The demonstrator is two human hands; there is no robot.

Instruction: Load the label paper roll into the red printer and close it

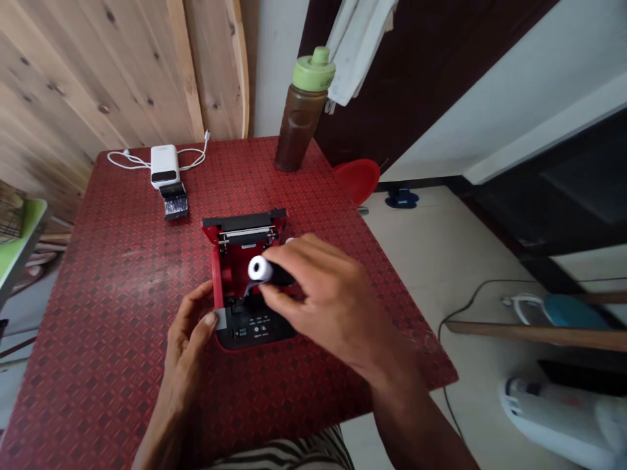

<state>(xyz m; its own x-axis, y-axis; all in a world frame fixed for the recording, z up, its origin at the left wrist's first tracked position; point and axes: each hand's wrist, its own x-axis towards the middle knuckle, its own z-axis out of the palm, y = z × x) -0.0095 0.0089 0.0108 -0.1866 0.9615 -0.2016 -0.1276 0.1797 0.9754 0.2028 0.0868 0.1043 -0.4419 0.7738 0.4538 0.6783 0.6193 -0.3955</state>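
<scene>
A small red and black printer (258, 326) stands on the table with its lid (245, 219) tipped up at the back, so its inside shows. My left hand (189, 333) grips the printer's left front corner, thumb on top and fingers along the side. Over the open compartment, my right hand (328, 294) holds a black ribbon roll (279, 274) with a white core end (257, 267) facing left. A dark strip of ribbon (248, 289) hangs from the roll towards the printer. My palm hides the printer's right side.
At the back left of the red patterned table (117, 281) lies a white power bank (164, 162) with a cable (200, 155). A crumpled black wrapper-like piece (175, 202) lies against it. A brown bottle (300, 121) with a green cap stands near the back right edge.
</scene>
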